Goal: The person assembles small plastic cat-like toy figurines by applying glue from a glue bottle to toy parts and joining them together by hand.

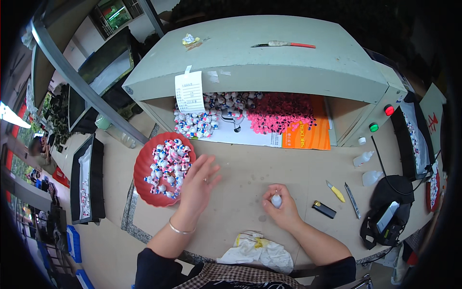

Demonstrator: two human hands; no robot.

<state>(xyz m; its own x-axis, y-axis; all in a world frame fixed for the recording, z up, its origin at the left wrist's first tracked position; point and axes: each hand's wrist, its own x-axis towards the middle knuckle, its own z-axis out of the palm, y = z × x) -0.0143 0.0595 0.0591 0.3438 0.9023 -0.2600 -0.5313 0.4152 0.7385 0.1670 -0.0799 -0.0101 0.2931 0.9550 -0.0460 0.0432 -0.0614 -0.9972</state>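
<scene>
My left hand (pixel 198 182) hovers at the right rim of a red scalloped bowl (pixel 140 188), fingers spread and nothing visible in them. Small white, blue and pink figurines (pixel 166 166) lie heaped in that bowl. Over the middle right of the table, my right hand (pixel 284 207) has its fingers wrapped round a small white bottle (pixel 276 201); only the bottle's top end shows. Behind both hands, under a grey-green shelf (pixel 260 58), more figurines (pixel 197 124) are piled beside many small bright pink pieces (pixel 279 113).
A stained white cloth (pixel 257 250) lies at the near edge. Rightward are a black lighter (pixel 324 209), a yellow-handled knife (pixel 335 191), a slim metal tool (pixel 352 200), two small bottles (pixel 363 159) and a black bag (pixel 392 207). A black tray (pixel 89 180) stands beyond the left edge.
</scene>
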